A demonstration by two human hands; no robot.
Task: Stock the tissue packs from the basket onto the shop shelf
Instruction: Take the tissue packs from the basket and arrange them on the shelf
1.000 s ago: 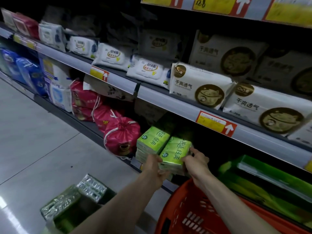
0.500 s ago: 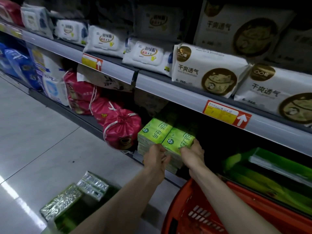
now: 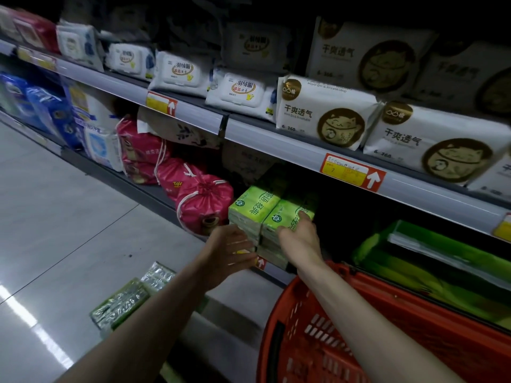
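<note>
Left hand [image 3: 229,252] has drawn back, fingers loosely spread; right hand [image 3: 300,236] lays straight fingers on the right of two green tissue-pack stacks [image 3: 250,208].

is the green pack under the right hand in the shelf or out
In: the green tissue pack sits level atop the stacked packs on the lower shelf; the right hand rests on it.

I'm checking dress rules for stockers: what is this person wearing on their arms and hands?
Nothing visible. The left forearm and right forearm are bare, no sleeves in view. The left hand and right hand wear no gloves, and no watch, ring or band shows.
</note>
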